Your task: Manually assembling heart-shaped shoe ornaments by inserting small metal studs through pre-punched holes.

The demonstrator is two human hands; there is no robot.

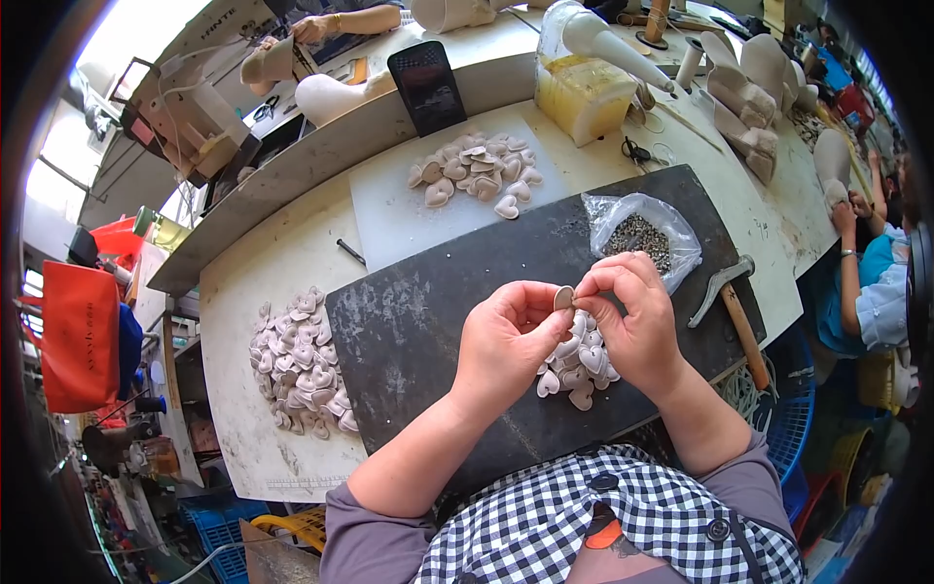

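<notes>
My left hand (517,329) pinches a pale heart-shaped piece (563,298), seen nearly edge-on, between thumb and fingers. My right hand (634,313) is closed in a pinch against the right edge of that piece. Whatever small thing its fingertips hold is hidden. Beneath both hands a small pile of beige hearts (581,375) lies on the black board (428,341). Just beyond my right hand sits a clear plastic bag (683,255) of small metal studs (637,241). A hammer (736,321) with a wooden handle lies at the board's right side.
More hearts lie on a white sheet (384,219) and in a pile (300,365) at the left. Behind stand a phone (426,88) and a yellowish glue container (584,95). Scissors (637,151) lie near the container. Co-workers' hands (316,29) show across the table and at the right.
</notes>
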